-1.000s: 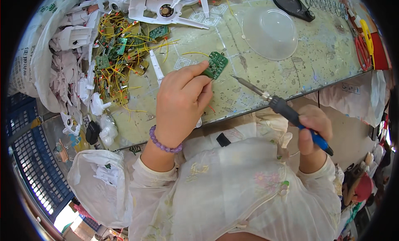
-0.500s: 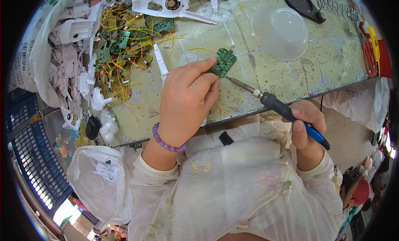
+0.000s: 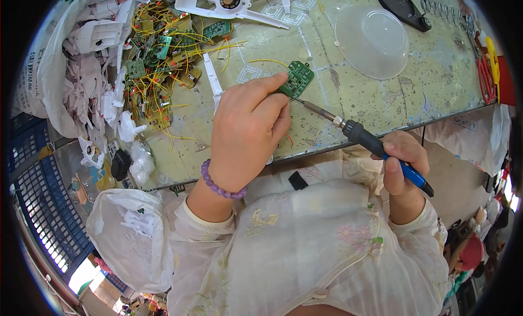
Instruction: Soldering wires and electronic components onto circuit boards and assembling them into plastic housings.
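Over to the green circuit board on or just above the worktop, under the extended index finger of the left hand, with its neighbours curled in, pinching or merely pressing impossible to tell. Gripping the blue-and-black soldering iron between thumb and fingers of the right hand, with the hot end right at the board's near corner! Farther out, yellow-wired boards heaped leftward, a translucent dome to the right.

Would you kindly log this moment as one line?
left hand: fingers on green circuit board; right hand: holding soldering iron, tip at board's near edge; left: yellow-wired boards
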`<state>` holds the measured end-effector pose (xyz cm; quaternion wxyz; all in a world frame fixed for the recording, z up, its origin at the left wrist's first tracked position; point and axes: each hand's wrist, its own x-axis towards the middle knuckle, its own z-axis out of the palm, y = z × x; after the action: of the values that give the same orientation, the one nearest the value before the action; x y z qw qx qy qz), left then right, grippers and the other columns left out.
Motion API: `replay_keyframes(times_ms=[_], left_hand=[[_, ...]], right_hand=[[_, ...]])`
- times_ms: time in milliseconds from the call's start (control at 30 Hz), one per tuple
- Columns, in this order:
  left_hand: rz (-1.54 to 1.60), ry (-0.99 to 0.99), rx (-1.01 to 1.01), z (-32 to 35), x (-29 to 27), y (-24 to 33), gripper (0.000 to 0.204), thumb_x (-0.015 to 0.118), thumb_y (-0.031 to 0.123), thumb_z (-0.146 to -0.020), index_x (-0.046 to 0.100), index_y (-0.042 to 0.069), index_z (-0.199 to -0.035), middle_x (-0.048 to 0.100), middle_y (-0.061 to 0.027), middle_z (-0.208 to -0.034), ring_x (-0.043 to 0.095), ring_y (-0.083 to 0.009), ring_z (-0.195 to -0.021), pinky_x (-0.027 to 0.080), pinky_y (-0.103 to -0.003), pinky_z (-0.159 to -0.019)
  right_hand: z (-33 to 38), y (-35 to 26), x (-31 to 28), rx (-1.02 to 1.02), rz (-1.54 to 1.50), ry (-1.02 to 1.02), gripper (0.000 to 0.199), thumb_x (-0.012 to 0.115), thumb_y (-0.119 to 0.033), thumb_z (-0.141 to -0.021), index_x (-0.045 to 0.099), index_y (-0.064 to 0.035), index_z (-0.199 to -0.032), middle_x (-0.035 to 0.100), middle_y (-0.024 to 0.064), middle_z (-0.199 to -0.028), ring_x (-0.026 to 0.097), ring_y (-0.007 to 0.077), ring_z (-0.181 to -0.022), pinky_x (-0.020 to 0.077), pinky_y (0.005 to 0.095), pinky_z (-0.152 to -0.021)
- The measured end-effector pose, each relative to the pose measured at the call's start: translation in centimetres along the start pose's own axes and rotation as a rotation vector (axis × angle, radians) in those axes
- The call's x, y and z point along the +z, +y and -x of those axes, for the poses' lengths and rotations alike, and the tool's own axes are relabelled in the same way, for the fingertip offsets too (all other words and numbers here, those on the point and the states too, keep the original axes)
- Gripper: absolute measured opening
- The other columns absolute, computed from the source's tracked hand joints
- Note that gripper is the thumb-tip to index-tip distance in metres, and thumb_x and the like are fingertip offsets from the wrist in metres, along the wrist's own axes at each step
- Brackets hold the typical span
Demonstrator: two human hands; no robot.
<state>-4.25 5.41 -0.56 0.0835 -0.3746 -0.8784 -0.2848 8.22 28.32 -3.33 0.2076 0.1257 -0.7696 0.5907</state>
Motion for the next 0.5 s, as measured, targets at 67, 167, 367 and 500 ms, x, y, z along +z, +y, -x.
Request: replay_keyframes(times_ms=[67, 167, 367, 500], left_hand=[[-0.004, -0.002, -0.001, 0.0, -0.01, 0.04, 0.014, 0.068, 0.001, -0.067, 0.062, 0.003, -0.08, 0.065, -0.0064, -0.103, 0.061, -0.0239, -0.086, 0.046, -0.035, -0.075], [0.002, 0.003, 0.0, -0.06, -0.03, 0.05, 0.014, 0.068, 0.001, -0.067, 0.062, 0.003, -0.08, 0.065, -0.0064, -0.103, 0.061, -0.024, -0.086, 0.046, -0.035, -0.075], [-0.017, 0.014, 0.011, -0.14, -0.15, 0.07, 0.015, 0.07, -0.001, -0.066, 0.063, 0.003, -0.079, 0.066, -0.0057, -0.104, 0.061, -0.025, -0.08, 0.049, -0.033, -0.07], [-0.019, 0.014, 0.009, -0.11, -0.11, 0.08, 0.015, 0.07, -0.001, -0.066, 0.063, 0.003, -0.079, 0.067, -0.0057, -0.104, 0.061, -0.0248, -0.081, 0.048, -0.033, -0.071]], right_hand=[[-0.02, 0.04, -0.02, -0.009, 0.01, -0.006, 0.016, 0.053, -0.015, -0.09, 0.051, -0.002, -0.101, 0.055, 0.0092, -0.065, 0.052, 0.0158, -0.054, 0.0407, 0.0279, -0.051], [-0.02, 0.07, -0.01, -0.016, 0.016, -0.007, 0.016, 0.053, -0.015, -0.091, 0.051, -0.0019, -0.1, 0.055, 0.0093, -0.065, 0.052, 0.0162, -0.054, 0.0406, 0.0279, -0.051], [0.14, 0.29, 0.15, -0.031, -0.034, 0.05, 0.013, 0.059, -0.005, -0.08, 0.057, 0.0006, -0.092, 0.06, 0.0085, -0.07, 0.054, 0.02, -0.051, 0.0444, 0.0309, -0.048], [0.03, 0.26, 0.08, -0.042, -0.029, 0.033, 0.013, 0.059, -0.004, -0.08, 0.057, 0.0007, -0.092, 0.06, 0.0083, -0.069, 0.054, 0.02, -0.05, 0.0442, 0.0307, -0.047]])
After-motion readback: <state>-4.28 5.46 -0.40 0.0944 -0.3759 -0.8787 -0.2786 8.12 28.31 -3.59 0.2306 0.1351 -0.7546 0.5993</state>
